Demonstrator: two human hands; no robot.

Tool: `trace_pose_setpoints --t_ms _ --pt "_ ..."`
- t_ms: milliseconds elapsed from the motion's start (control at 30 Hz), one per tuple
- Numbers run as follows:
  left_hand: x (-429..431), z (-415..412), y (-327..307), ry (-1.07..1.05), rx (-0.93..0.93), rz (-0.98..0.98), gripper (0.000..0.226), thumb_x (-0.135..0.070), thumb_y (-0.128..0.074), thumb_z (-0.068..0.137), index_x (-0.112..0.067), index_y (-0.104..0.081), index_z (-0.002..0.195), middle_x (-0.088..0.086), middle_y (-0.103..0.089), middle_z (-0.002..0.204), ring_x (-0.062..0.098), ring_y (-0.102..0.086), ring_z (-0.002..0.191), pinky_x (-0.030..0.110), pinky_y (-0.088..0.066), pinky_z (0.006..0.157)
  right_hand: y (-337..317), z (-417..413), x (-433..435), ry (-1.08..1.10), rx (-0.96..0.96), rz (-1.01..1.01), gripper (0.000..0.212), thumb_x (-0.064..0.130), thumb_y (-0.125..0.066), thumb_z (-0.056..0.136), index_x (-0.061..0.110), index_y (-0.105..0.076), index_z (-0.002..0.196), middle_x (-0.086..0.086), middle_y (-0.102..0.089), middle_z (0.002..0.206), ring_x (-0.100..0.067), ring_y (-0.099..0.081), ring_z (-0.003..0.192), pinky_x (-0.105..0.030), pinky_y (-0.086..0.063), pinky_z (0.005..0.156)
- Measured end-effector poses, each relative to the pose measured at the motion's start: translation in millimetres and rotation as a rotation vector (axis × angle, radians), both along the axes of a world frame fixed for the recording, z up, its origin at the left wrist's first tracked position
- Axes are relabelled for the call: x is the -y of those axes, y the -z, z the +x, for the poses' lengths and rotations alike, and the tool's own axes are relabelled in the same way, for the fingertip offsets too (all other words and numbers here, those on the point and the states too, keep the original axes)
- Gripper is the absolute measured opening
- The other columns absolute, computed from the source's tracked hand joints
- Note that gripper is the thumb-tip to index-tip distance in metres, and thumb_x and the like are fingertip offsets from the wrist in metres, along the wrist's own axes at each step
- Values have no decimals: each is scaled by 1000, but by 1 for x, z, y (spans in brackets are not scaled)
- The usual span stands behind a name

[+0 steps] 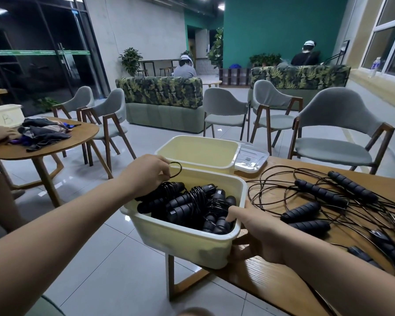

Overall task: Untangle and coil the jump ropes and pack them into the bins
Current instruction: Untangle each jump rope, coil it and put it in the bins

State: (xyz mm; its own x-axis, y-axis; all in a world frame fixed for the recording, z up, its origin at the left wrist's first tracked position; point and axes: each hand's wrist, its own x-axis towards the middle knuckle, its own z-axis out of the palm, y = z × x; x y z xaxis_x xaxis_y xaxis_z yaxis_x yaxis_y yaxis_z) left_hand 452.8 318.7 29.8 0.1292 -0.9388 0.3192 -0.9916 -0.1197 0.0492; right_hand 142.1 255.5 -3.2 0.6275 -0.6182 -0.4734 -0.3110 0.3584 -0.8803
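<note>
1. The near bin [180, 242] sits at the left corner of the table [272, 277], with its near-left part overhanging the floor. That probably explains why 1 hand steadies it while the other packs.
2. The right hand [258, 229] grips the bin's right wall. Its thumb is hooked over the rim and touches a handle inside, and its fingers are curled under the outside. This looks like a brace against tipping or sliding.
3. The left hand [151, 172] hovers at the bin's far-left rim. Its fingertips are closed in a pinch on a small loop of cord [181, 168] that sticks up from the pile, likely to tuck the stray end down.
4. The coiled jump ropes [192, 201] fill the near bin close to the rim, each with cord wound around its paired black handles (an exact count is not possible from here).
5. The tangled jump ropes [315, 191] lie spread on the table just right of the bin, within easy reach of the right hand, and are not yet coiled.
6. The far bin [192, 151] stands behind the near one. It is empty, and its lid [251, 157] lies beside it, presumably ready for the remaining ropes.
</note>
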Motion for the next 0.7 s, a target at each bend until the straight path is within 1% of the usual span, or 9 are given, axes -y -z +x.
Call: trace_pose_setpoints --t_ms 67,133,233,267,367,500,567,633,700 --pt "1 -1 -3 0 -6 24 6 -23 -79 93 -23 -84 95 -2 -73 130 19 -68 112 34 -53 97 1 -1 1 -6 0 -2 30 10 -57 93 23 -63 119 -14 -69 90 -35 -68 75 -55 -65 75" --pt "0 1 -4 -4 -59 34 6 -25 -78 93 -25 -83 93 -3 -69 133 18 -65 115 31 -47 98 1 -1 1 -13 2 -5 30 10 -58 93 23 -64 119 -14 -69 90 -36 -69 77 -58 -64 78" --pt "-4 5 -2 -16 -161 48 5 -29 -77 94 -29 -79 89 -7 -57 135 14 -59 118 34 -45 107 1 -1 2 -22 10 -2 33 9 -59 92 26 -63 120 -16 -69 96 -38 -69 82 -60 -63 81" --pt "-5 6 -1 -2 -171 70 5 -29 -77 94 -30 -78 89 -8 -59 133 13 -60 116 36 -48 108 1 -1 2 -24 11 -3 34 9 -59 92 28 -62 120 -17 -70 98 -38 -69 83 -61 -63 82" --pt "-7 6 2 47 -185 76 8 -23 -77 95 -27 -75 89 -7 -69 114 12 -67 101 42 -58 95 1 -1 2 -29 15 -11 33 9 -58 93 30 -61 119 -16 -69 98 -37 -70 83 -64 -63 84" --pt "-5 6 9 20 -149 32 8 -21 -77 96 -29 -75 98 -10 -74 95 13 -70 89 38 -60 84 3 -1 3 -36 13 -25 35 10 -58 94 29 -59 123 -15 -69 97 -34 -69 81 -60 -65 79" --pt "0 3 9 -31 -156 37 14 -22 -74 99 -31 -72 109 -8 -77 95 17 -71 89 32 -54 82 6 0 4 -28 11 -41 36 12 -58 94 31 -57 124 -13 -69 93 -32 -69 73 -53 -65 71" --pt "4 2 6 -62 -167 82 20 -20 -73 99 -34 -70 114 -8 -78 97 17 -70 90 29 -50 81 7 0 4 -22 11 -47 36 13 -58 94 31 -57 124 -13 -70 94 -32 -69 73 -53 -65 72" --pt "7 1 1 -75 -115 159 19 -20 -73 99 -34 -75 112 -7 -78 101 16 -70 96 27 -49 84 8 1 5 -23 11 -44 38 13 -58 93 32 -57 126 -15 -69 99 -33 -70 75 -54 -65 73"
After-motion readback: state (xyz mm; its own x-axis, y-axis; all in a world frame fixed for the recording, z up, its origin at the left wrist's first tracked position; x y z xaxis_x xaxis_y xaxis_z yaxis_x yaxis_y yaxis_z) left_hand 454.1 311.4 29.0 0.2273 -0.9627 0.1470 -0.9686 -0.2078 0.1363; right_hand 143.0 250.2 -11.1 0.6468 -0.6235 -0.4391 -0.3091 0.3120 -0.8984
